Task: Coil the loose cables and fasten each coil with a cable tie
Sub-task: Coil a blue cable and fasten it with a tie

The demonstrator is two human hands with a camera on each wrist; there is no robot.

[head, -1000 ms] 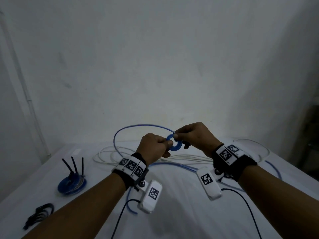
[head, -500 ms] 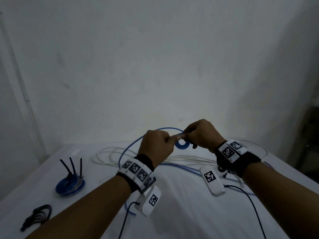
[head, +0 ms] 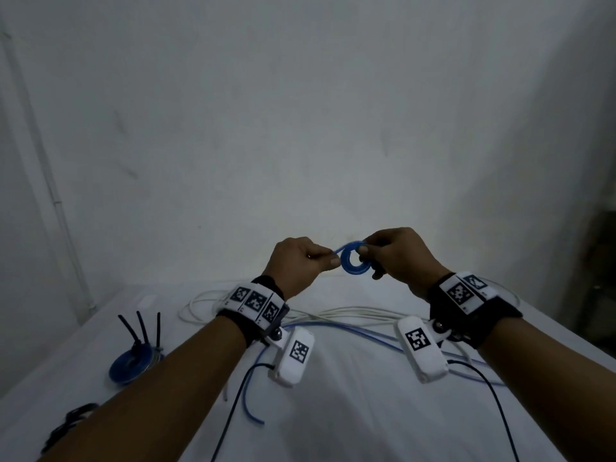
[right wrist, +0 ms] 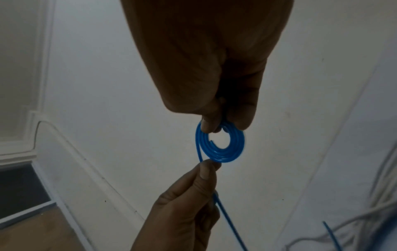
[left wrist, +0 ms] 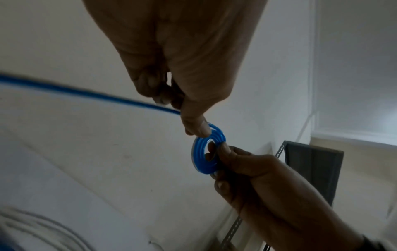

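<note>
Head view: both hands (head: 346,261) pinch a small blue cable coil (head: 355,264); no readable writing.

Two hands (head: 300,266) (head: 398,256), one small blue coil (head: 354,265), one tied blue coil (head: 131,365), two wrist cameras (head: 293,356) (head: 421,351).

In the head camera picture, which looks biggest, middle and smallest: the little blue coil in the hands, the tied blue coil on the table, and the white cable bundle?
1. White cable bundle
2. Tied blue coil
3. Little blue coil, held up, so less sure.

blue coil (head: 355,266), white cables (head: 333,313), black-and-white checkered wristbands (head: 255,301)
</note>
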